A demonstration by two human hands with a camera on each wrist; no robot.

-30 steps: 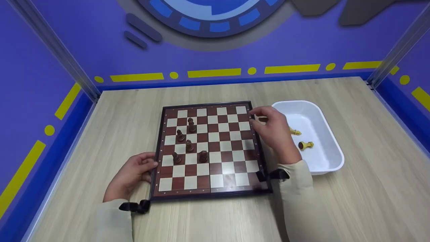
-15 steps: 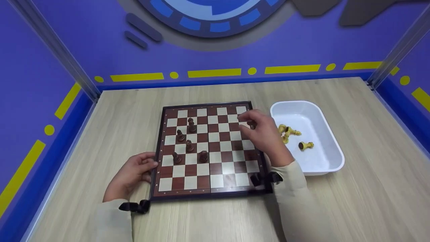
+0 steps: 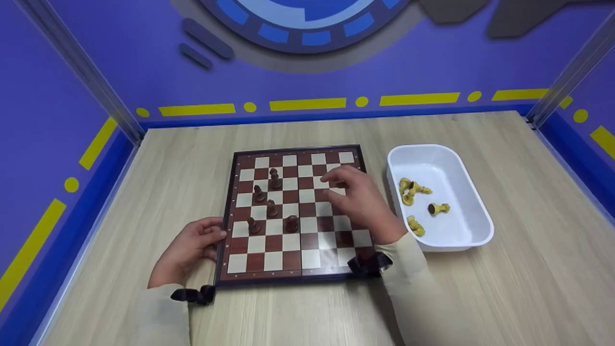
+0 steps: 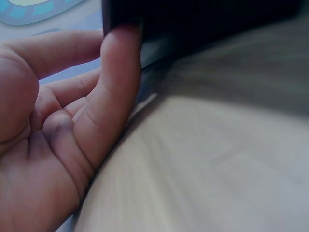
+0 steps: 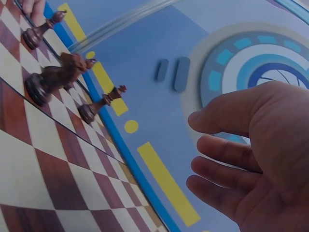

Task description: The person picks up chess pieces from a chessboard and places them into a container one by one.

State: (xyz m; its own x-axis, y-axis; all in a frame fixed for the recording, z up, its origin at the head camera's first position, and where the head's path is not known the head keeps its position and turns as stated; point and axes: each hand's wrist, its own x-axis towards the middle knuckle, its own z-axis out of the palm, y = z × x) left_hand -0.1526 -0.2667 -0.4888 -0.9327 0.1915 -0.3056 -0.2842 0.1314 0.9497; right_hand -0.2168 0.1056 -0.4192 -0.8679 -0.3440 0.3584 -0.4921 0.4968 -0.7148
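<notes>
We see the right hand [image 3: 359, 199] empty, fingers parted; the left hand [image 3: 188, 247] relaxed, touching the board [image 3: 290, 210]. Only the head view shows the tub [image 3: 456, 226].

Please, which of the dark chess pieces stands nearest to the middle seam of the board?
The rightmost dark piece in the head view; it stands beside the seam, the other four farther left.

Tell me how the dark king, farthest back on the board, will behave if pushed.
The dark king would likely tip if pushed near its top, being tall and slim. It is probably stiff, given its crisp outline. Once over, it may roll, as it looks round.
</notes>
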